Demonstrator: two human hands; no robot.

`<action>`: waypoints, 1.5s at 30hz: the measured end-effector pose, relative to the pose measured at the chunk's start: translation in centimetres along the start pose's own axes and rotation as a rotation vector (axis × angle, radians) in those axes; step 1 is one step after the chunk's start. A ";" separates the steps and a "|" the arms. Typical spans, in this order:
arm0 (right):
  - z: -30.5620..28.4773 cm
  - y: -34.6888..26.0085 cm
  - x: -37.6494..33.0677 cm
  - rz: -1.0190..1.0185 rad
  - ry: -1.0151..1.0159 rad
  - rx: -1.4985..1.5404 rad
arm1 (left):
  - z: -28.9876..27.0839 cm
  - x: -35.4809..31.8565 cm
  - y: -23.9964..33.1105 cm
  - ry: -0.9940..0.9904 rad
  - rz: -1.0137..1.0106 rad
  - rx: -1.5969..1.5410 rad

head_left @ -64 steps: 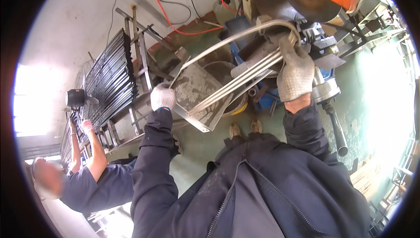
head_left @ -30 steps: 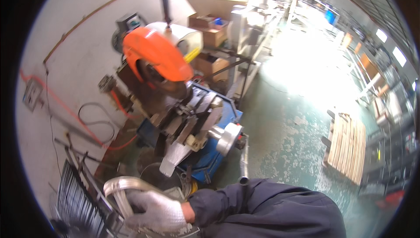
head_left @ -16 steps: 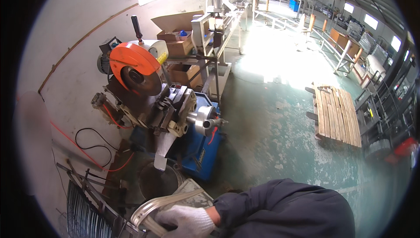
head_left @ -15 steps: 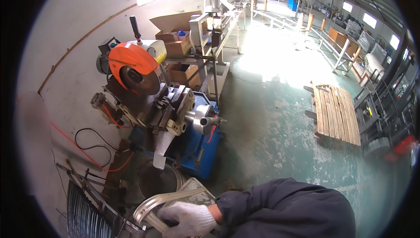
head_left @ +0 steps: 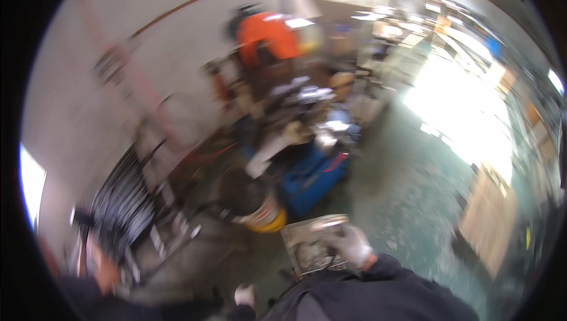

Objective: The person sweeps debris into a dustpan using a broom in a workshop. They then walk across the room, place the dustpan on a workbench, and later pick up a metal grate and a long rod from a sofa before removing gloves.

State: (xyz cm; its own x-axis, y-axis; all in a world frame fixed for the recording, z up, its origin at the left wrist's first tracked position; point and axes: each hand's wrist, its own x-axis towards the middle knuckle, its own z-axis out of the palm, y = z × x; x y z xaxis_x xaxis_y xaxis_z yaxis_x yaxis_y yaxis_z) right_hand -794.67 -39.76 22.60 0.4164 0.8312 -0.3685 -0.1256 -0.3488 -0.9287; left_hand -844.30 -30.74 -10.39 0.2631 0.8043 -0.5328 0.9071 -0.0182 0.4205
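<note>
Motion smears the picture. My right hand (head_left: 351, 245), in a pale work glove, is over a light square tray (head_left: 288, 243) and looks closed on a short silvery metal piece (head_left: 328, 222). Pale, lumpy material lies in the tray. A small pale shape (head_left: 244, 295) at the lower edge seems to be my gloved left hand; its fingers are too blurred to read. At the far left a hammer (head_left: 82, 219) stands upright by a bare hand (head_left: 105, 271) with a dark sleeve. This hand looks like another person's, though I cannot be sure.
An orange-guarded cut-off saw (head_left: 269, 34) stands on a blue base (head_left: 313, 179) by the wall. In front are a dark round bucket (head_left: 239, 191) and a yellow one (head_left: 269, 222). Thin dark rods (head_left: 127, 197) fill a rack at left; a wooden pallet (head_left: 487, 220) lies at right.
My view has swung left, so the saw and pallet sit further right. My right hand has moved from the curved silvery strips beside the rack to the tray. A hammer and bare hand have appeared.
</note>
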 end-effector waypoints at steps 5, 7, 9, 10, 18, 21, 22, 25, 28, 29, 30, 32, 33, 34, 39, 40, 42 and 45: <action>-7.1 10.8 2.4 -0.098 0.242 -0.029 | 2.1 -3.3 7.7 0.150 -0.286 -0.396; -8.5 15.9 4.4 -0.067 0.276 -0.076 | 2.7 -2.8 9.3 0.198 -0.245 -0.435; -10.4 20.2 5.6 0.045 0.223 0.082 | 3.7 -3.1 10.1 0.202 0.006 -0.070; -11.0 22.0 6.5 0.075 0.263 0.035 | 4.5 -3.6 10.4 0.177 -0.105 -0.252; -17.7 32.5 9.7 0.421 0.527 -0.209 | 9.2 -10.0 7.0 0.088 -0.275 -0.206; -16.6 35.6 12.0 0.400 0.461 -0.432 | 9.8 -11.6 5.7 0.055 -0.539 -0.362; -15.9 36.3 12.8 0.374 0.419 -0.490 | 10.0 -11.9 5.3 0.046 -0.544 -0.363; -13.8 37.4 14.7 0.322 0.339 -0.576 | 10.7 -11.9 4.5 0.052 -0.589 -0.410; -12.6 37.5 16.1 0.294 0.294 -0.619 | 11.1 -10.5 4.3 0.075 -0.479 -0.299; -12.4 37.4 16.3 0.288 0.281 -0.627 | 11.1 -9.9 4.4 0.098 -0.460 -0.343; -12.3 37.4 16.6 0.282 0.272 -0.638 | 10.9 -9.1 4.6 0.107 -0.463 -0.375; -12.2 37.5 16.9 0.272 0.258 -0.654 | 10.3 -7.8 5.1 0.137 -0.341 -0.273; -12.4 37.6 17.3 0.269 0.249 -0.671 | 9.8 -7.3 5.4 0.156 -0.216 -0.138; -12.3 37.8 17.3 0.268 0.245 -0.683 | 9.3 -6.9 5.8 0.168 -0.092 0.008; -12.6 38.7 17.6 0.258 0.222 -0.717 | 6.7 -6.1 8.0 0.190 -0.124 -0.157; -12.8 38.8 17.7 0.257 0.218 -0.722 | 6.3 -6.2 8.3 0.183 -0.159 -0.224; -13.2 39.1 17.5 0.256 0.216 -0.726 | 5.7 -6.6 8.7 0.152 -0.144 -0.194; -14.2 39.9 16.8 0.251 0.208 -0.724 | 5.5 -7.2 8.8 0.122 -0.201 -0.248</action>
State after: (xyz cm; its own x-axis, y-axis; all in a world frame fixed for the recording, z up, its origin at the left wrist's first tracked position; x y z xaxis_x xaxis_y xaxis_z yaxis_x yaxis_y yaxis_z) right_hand -779.90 -45.88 -20.04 0.6216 0.6174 -0.4821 0.3492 -0.7693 -0.5350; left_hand -836.41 -39.99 -6.86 0.0326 0.8423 -0.5380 0.8252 0.2810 0.4900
